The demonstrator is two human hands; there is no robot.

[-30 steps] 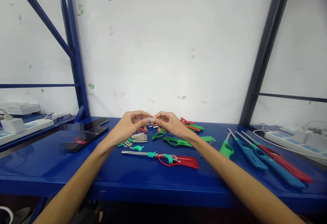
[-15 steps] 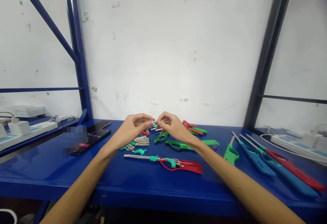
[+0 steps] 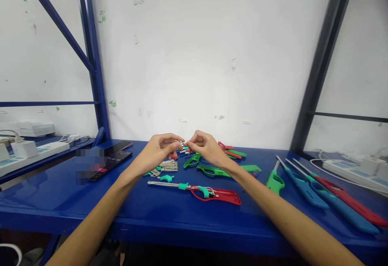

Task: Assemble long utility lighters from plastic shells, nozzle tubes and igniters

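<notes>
My left hand point(image 3: 162, 150) and my right hand point(image 3: 203, 146) meet above the back of the blue table, fingertips pinched. Between them is a small whitish part point(image 3: 182, 142) with a thin wire; its kind is too small to make out. Below my hands lies an opened red lighter point(image 3: 226, 196) with a long metal tube, teal pieces and white wires inside its half shell. Small metal parts point(image 3: 169, 165) are piled near my left hand, with a loose teal trigger-like piece point(image 3: 167, 178) in front. Green lighter shells point(image 3: 214, 172) lie under my right wrist.
Several finished-looking long lighters point(image 3: 318, 193), green, blue and red, lie on the right of the table point(image 3: 145, 219). Two phones point(image 3: 113, 163) lie at the left. Power strips point(image 3: 51, 151) sit beyond both sides, and metal posts point(image 3: 96, 64) rise beside the wall.
My hands stay together at nearly the same spot. The fingers of my right hand have shifted slightly on the small part, and the whole view has moved a little.
</notes>
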